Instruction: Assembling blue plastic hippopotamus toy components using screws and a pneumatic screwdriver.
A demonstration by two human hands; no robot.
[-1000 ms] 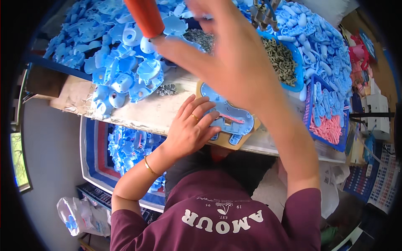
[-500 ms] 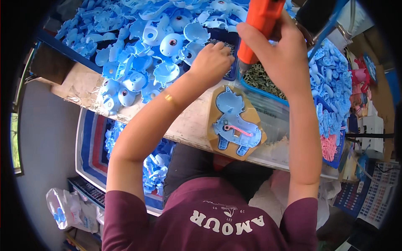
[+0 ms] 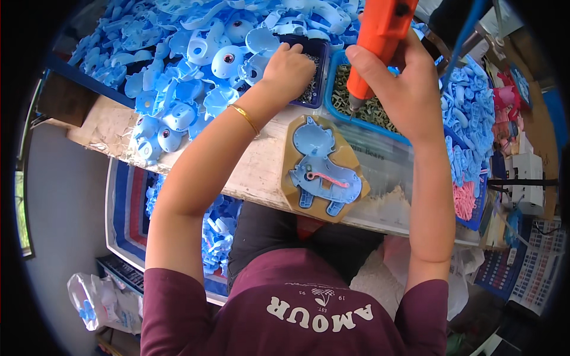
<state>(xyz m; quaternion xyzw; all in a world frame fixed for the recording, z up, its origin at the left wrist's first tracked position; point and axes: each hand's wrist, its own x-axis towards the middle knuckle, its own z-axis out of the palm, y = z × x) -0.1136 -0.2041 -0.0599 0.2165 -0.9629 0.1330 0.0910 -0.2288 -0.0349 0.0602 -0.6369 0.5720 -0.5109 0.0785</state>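
My right hand [image 3: 415, 89] grips an orange electric screwdriver [image 3: 380, 50], its bit pointing down over a light-blue tray [image 3: 389, 135] of small greenish metal parts [image 3: 373, 111]. My left hand [image 3: 290, 72] reaches into a dark-blue tray [image 3: 324, 71] of small silvery screws [image 3: 310, 92]. Its fingers curl down there, and whatever is between the fingertips is hidden. Between my forearms, a tan holder [image 3: 290, 151] lies near the table's front edge. Set in it is a light-blue animal-shaped toy shell half [image 3: 314, 141], with a pink strip [image 3: 333, 180] across the body part.
Light-blue toy shells [image 3: 190, 89] are heaped at the far left, some with eyes. More blue parts [image 3: 469, 113] and pink pieces [image 3: 464, 200] fill containers at the right. A blue cable [image 3: 464, 38] hangs beside the screwdriver. Below the table edge stands a lined bin [image 3: 122, 204] with blue parts.
The view has shifted a little, so the holder appears further left. My left hand stays at the screw tray with its fingers curled. The screwdriver remains in my right hand.
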